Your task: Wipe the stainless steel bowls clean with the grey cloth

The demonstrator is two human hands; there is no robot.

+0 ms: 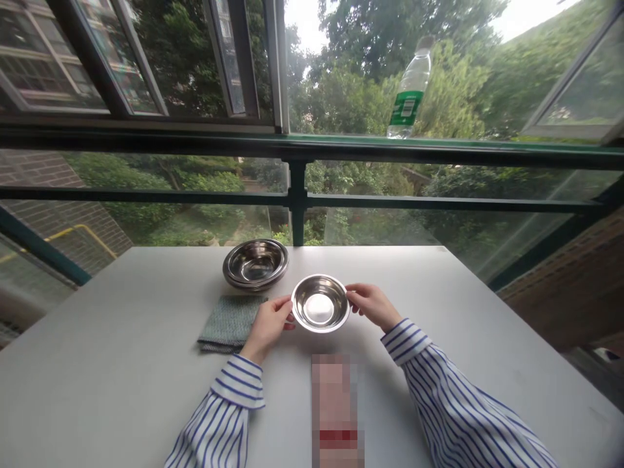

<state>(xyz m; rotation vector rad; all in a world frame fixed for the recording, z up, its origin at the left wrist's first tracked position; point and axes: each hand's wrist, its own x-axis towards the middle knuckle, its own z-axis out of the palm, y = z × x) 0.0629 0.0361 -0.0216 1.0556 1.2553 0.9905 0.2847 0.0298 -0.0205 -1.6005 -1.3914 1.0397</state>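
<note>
The small metal bowl [320,309] was in the middle of the white table [146,377], between the two hands, with its opening turned up and a little toward the person. The left hand [270,322] held its rim on the left side, and the right hand [373,305] pinched the opposite side, so both grips were narrow, with the thumb and fingers closed upon the edge. Whether its bottom touched the table, I could not tell. From its look, I judged that the bowl was thin, light and stiff, not easily broken, but rather slippery because the metal was so smooth and shiny. The rim, which turned outward, seemed the best place to take hold, one hand at each side, as it was done here. Behind it, to the left, a stack of metal bowls [256,268] stood near the far edge of the table. In front of this stack lay a folded grey-green cloth [227,322], partly covered by the left hand; these two things limited the room on that side. Farther away, a plastic bottle [408,104] stood by the green railing [146,141], well apart from the hands.
</note>
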